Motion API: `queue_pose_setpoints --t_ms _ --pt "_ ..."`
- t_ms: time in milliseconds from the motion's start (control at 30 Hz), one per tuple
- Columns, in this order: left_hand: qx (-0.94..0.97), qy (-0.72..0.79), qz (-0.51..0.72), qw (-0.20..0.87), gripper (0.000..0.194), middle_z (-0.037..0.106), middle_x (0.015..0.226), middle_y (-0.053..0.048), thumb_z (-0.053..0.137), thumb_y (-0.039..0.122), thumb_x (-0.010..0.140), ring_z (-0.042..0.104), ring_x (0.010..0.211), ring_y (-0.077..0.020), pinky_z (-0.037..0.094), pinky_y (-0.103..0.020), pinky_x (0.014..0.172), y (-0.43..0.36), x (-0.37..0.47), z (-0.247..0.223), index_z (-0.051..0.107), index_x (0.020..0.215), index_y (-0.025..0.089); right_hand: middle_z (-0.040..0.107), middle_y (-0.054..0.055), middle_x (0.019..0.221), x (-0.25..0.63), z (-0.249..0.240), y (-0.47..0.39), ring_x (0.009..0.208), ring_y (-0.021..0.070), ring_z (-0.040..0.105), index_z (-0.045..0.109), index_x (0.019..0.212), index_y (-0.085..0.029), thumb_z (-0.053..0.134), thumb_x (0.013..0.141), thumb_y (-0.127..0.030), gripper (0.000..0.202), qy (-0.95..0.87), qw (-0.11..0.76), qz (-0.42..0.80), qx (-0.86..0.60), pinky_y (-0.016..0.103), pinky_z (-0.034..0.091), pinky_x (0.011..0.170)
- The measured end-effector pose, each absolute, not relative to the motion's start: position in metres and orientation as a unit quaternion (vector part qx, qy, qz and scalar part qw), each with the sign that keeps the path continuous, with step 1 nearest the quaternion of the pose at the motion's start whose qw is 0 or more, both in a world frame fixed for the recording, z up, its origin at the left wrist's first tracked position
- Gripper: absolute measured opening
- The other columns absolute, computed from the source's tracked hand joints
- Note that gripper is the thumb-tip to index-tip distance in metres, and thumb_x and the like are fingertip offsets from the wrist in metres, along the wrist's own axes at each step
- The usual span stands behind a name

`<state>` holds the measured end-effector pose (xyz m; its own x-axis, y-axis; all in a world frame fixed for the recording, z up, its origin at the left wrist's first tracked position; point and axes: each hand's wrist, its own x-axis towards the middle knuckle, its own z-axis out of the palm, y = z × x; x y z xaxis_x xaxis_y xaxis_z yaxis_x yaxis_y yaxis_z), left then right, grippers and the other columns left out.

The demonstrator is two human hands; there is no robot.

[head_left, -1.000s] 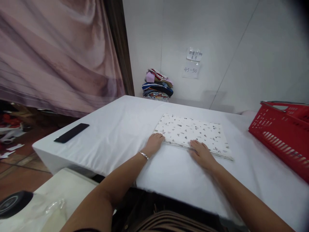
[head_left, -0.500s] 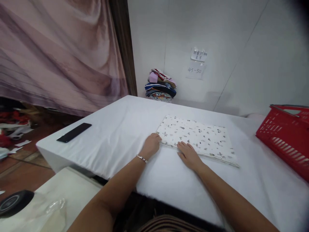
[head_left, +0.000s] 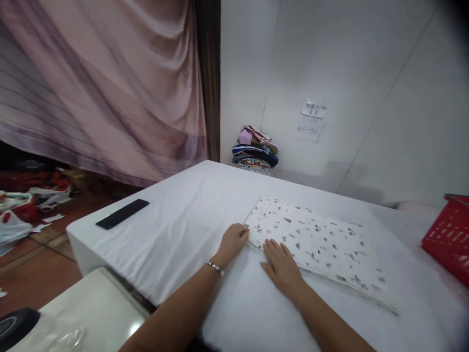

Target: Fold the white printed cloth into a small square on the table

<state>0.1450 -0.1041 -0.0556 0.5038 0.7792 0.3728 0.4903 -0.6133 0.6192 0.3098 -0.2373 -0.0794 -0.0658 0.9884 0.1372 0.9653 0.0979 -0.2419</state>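
**Ana:** In the head view, what's new?

**Ben:** The right hand [head_left: 284,266] has slid left along the near edge of the folded cloth [head_left: 311,239]. Now it is near the left hand [head_left: 231,243], which is still at the near left corner.

**Ana:** What does that do for the work?

**Ben:** I think it puts both hands at the left end, so the long right part lies with no hand on it. The top looks smooth to me.

**Ana:** Where is the cloth?

**Ben:** Flat on the white desk [head_left: 183,215], right of the middle. The red basket [head_left: 449,234] is far off to its right, and a flat black thing [head_left: 122,214] is on the left side.

**Ana:** How are the hands?

**Ben:** Both arms reach out from the near side. The right fingers are spread and almost straight, tips on the cloth, holding nothing. The left fingers bend at the corner. I can't tell if they pinch it or just touch it.
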Motion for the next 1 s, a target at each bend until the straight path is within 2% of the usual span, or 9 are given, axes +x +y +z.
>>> queue_pose_setpoints --t_ms 100,167,300,433,633,733,833,900,1000 --pt "0.801 0.444 0.316 0.248 0.022 0.066 0.099 -0.003 0.050 0.027 0.082 0.060 0.090 -0.0149 0.045 -0.028 0.082 -0.088 0.149 -0.056 0.064 0.097 0.020 0.032 0.003 0.147 0.311 -0.083 -0.239 0.137 0.0244 0.024 0.036 0.142 -0.023 0.035 0.092 -0.044 0.053 -0.729 0.147 0.039 -0.667 0.047 0.019 0.113" --pt "0.790 0.487 0.267 0.261 0.027 0.067 0.102 -0.005 0.050 0.032 0.083 0.061 0.086 -0.0156 0.046 -0.028 0.078 -0.076 0.154 -0.052 0.062 0.103 0.019 0.031 0.003 0.148 0.312 -0.083 -0.239 0.137 0.0245 0.024 0.035 0.142 -0.023 0.035 0.093 -0.044 0.054 -0.730 0.150 0.044 -0.666 0.048 0.019 0.113" --pt "0.819 0.504 0.153 0.228 0.028 0.068 0.095 -0.007 0.046 0.038 0.084 0.063 0.087 -0.0208 0.045 -0.031 0.074 -0.060 0.172 -0.041 0.063 0.096 0.018 0.028 0.002 0.149 0.312 -0.084 -0.238 0.138 0.0250 0.023 0.034 0.143 -0.022 0.034 0.093 -0.044 0.055 -0.726 0.144 0.059 -0.670 0.048 0.018 0.114" --pt "0.841 0.504 0.092 0.173 0.030 0.065 0.104 -0.011 0.049 0.040 0.081 0.061 0.096 -0.0240 0.045 -0.031 0.076 -0.055 0.188 -0.038 0.061 0.096 0.017 0.027 0.001 0.149 0.311 -0.083 -0.238 0.138 0.0244 0.022 0.034 0.143 -0.022 0.035 0.092 -0.044 0.055 -0.727 0.144 0.070 -0.668 0.048 0.017 0.114" --pt "0.820 0.530 0.026 0.213 0.034 0.066 0.099 -0.009 0.055 0.044 0.076 0.061 0.093 -0.0243 0.045 -0.032 0.075 -0.046 0.187 -0.032 0.061 0.095 0.018 0.027 0.001 0.149 0.311 -0.077 -0.239 0.139 0.0238 0.020 0.034 0.143 -0.022 0.039 0.091 -0.036 0.054 -0.728 0.149 0.084 -0.664 0.046 0.016 0.114" --pt "0.841 0.517 0.043 0.153 0.036 0.063 0.107 -0.011 0.058 0.040 0.075 0.059 0.098 -0.0254 0.046 -0.034 0.080 -0.043 0.195 -0.024 0.060 0.101 0.016 0.026 0.002 0.150 0.312 -0.075 -0.240 0.139 0.0238 0.020 0.032 0.143 -0.021 0.039 0.092 -0.037 0.054 -0.731 0.167 0.093 -0.656 0.047 0.014 0.114" --pt "0.897 0.418 0.127 0.067 0.041 0.055 0.125 -0.013 0.055 0.033 0.080 0.051 0.116 -0.0246 0.041 -0.035 0.094 -0.046 0.215 -0.023 0.055 0.117 0.015 0.027 0.005 0.150 0.310 -0.073 -0.240 0.139 0.0237 0.019 0.032 0.143 -0.019 0.040 0.092 -0.040 0.056 -0.727 0.181 0.106 -0.654 0.047 0.012 0.115" --pt "0.928 0.336 0.154 0.039 0.043 0.048 0.135 -0.013 0.052 0.034 0.084 0.042 0.126 -0.0246 0.035 -0.037 0.103 -0.051 0.228 -0.031 0.052 0.123 0.015 0.028 0.007 0.150 0.307 -0.070 -0.241 0.139 0.0241 0.019 0.033 0.142 -0.018 0.042 0.091 -0.042 0.057 -0.719 0.188 0.113 -0.659 0.047 0.011 0.114" --pt "0.949 0.280 0.143 -0.002 0.046 0.042 0.141 -0.013 0.048 0.040 0.086 0.034 0.132 -0.0297 0.030 -0.046 0.106 -0.054 0.239 -0.053 0.053 0.126 0.016 0.028 0.007 0.150 0.312 -0.059 -0.243 0.139 0.0224 0.019 0.033 0.142 -0.019 0.044 0.090 -0.045 0.059 -0.710 0.209 0.132 -0.659 0.045 0.012 0.114"
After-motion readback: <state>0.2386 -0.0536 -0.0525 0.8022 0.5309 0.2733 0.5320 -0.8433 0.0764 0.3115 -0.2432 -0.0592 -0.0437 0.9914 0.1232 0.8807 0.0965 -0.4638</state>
